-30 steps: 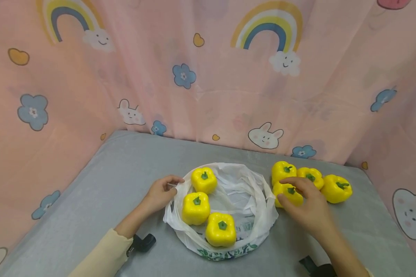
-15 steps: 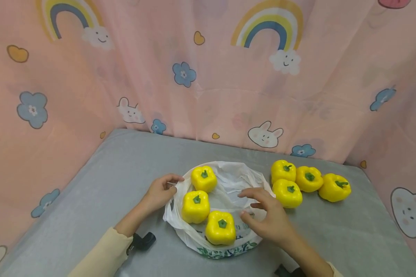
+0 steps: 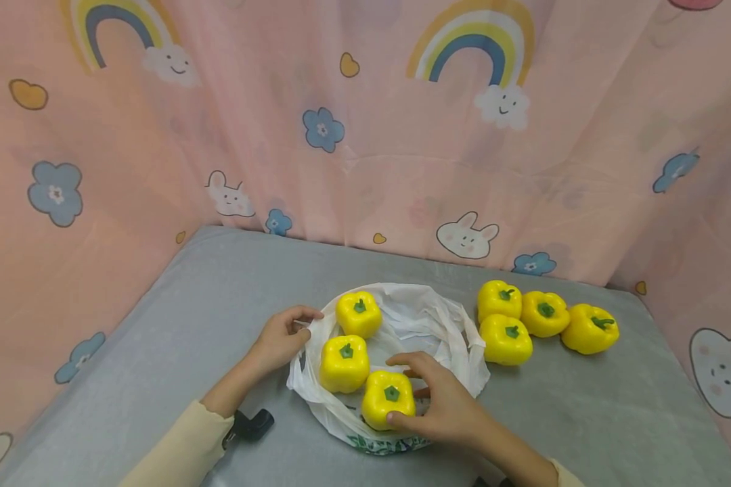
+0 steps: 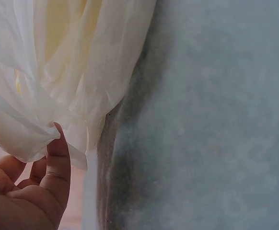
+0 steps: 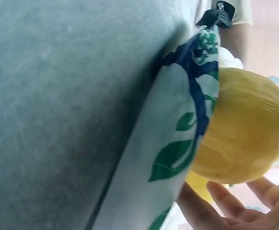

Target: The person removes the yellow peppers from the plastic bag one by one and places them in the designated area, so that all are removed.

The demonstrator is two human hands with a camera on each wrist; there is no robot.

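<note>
A white plastic bag lies with its mouth spread wide on the grey cloth, green leaf print along its near side. Its left rim is pinched by my left hand; thumb and fingers nip the thin film in the left wrist view. Three yellow bell peppers sit inside the bag. The nearest bell pepper is between the thumb and fingers of my right hand. In the right wrist view this pepper rises over the printed rim, fingertips against its side. The middle pepper and far pepper stand left of it.
Several more yellow bell peppers cluster on the cloth just right of the bag. A grey cloth covers the table. Behind it hangs a pink printed curtain. Black wrist cameras jut from the wrists.
My right hand has come left from the peppers outside the bag, across the bag's mouth, to the nearest pepper inside and taken hold of it. My left hand stays at the rim.
</note>
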